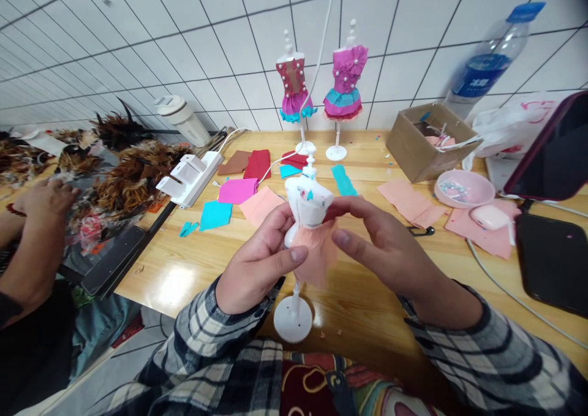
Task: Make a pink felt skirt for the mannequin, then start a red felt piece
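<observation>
A small white dress form on a round-based stand is in front of me, its bust dotted with bits of colour. Peach crepe paper hangs round its waist like a skirt, slightly blurred on the right. My left hand is closed round the form's left side, the thumb pressing the paper at the front. On the other side, my right hand curves about the form and paper; its thumb is at the paper's right edge, and the index fingertip is hidden behind the form.
Two dressed forms stand by the tiled wall. Coloured paper pieces lie around. At right are a cardboard box, pink bowl and phone. A power strip and a co-worker's hands are at left.
</observation>
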The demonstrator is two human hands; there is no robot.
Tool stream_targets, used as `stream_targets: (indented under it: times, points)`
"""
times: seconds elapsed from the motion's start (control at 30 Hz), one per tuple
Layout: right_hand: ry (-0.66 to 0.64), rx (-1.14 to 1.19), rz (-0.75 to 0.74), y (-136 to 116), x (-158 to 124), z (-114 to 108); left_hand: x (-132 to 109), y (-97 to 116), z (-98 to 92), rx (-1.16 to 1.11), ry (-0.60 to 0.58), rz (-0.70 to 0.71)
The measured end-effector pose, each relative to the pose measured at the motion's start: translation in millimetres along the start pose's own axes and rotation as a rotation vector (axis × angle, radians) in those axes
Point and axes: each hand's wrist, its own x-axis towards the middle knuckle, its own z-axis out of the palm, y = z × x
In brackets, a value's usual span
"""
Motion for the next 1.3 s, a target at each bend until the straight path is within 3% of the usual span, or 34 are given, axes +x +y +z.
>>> stream_targets:
  times: [0.13,0.43,0.67,0.83,1.13,1.3]
  points:
    - [0.005,-0.014,0.116,0.3,2.7,3.2,0.9,-2.6,-1.6,0.005,-0.001,-0.008]
    - [0.01,-0.065,0.264,-13.4,-1.0,-3.2,10.1,-3.5,1.3,0.131,0.149,0.074]
    - [-0.047,0.0,0.289,-17.9,-0.1,-6.8,6.4,-1.7,4.6,-0.068,0.08,-0.035]
    - [-0.105,0.085,0.247,-17.4,-1.1,-3.5,5.5,-4.1,2.3,-0.165,-0.034,-0.06]
    - [-0.009,-0.065,0.195,-20.8,-3.2,-2.6,6.6,-16.2,-7.7,-0.126,-0.051,-0.13]
    - [-0.063,-0.082,0.207,-21.5,-2.0,-10.0,6.3,-19.3,-6.0,-0.234,-0.059,-0.184]
